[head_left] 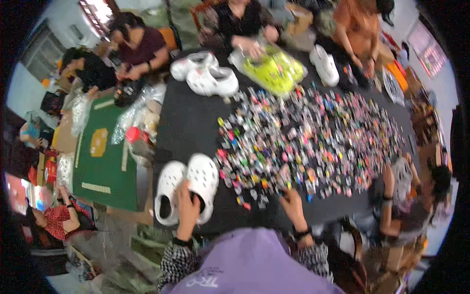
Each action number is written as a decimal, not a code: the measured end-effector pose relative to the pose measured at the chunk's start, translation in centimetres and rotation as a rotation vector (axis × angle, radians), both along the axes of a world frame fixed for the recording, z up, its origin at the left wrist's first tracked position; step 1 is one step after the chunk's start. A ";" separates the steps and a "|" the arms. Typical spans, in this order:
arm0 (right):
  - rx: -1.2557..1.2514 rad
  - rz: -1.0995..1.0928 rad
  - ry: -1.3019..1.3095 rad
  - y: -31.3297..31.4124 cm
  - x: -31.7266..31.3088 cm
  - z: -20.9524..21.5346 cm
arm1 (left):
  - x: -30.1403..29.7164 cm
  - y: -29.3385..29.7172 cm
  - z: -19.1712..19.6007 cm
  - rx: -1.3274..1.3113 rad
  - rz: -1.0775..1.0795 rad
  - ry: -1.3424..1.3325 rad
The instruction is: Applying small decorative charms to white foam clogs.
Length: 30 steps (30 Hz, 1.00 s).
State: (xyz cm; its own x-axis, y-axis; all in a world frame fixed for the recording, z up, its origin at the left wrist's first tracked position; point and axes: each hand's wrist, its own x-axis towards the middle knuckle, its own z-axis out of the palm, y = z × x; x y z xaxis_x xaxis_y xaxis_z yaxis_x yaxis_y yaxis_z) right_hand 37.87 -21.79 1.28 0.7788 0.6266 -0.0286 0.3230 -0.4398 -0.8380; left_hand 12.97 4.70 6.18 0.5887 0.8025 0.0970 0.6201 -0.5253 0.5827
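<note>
Left hand [187, 203] on the near pair's right white clog [203, 177], eight o'clock from the charms [313, 142]; right hand [293, 205] curled at their six, both grips unclear. Picking, seemingly; next calls for a fine pinch!

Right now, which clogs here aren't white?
The yellow-green clogs in clear plastic across the table; the near pair at the left hand, the far-left pair and far-right clog are white.

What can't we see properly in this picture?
All in the head view:
Many small pieces: too small and blurred to name.
What the right hand pinches, if anything: blurred.
The near white clogs: partly covered by the left hand.
The lime-green clogs: details blurred behind shiny plastic.
</note>
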 end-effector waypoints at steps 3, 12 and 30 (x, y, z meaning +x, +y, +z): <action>0.004 -0.032 0.153 0.3 0.8 2.3 | 1.1 -1.0 2.8 -0.029 0.006 -0.074; 0.110 -0.038 0.271 0.0 1.2 1.2 | 4.6 -5.8 3.6 -0.145 -0.254 -0.214; -0.257 0.113 -0.446 3.5 0.7 1.0 | 11.2 -4.8 -9.4 -0.334 -0.179 -0.061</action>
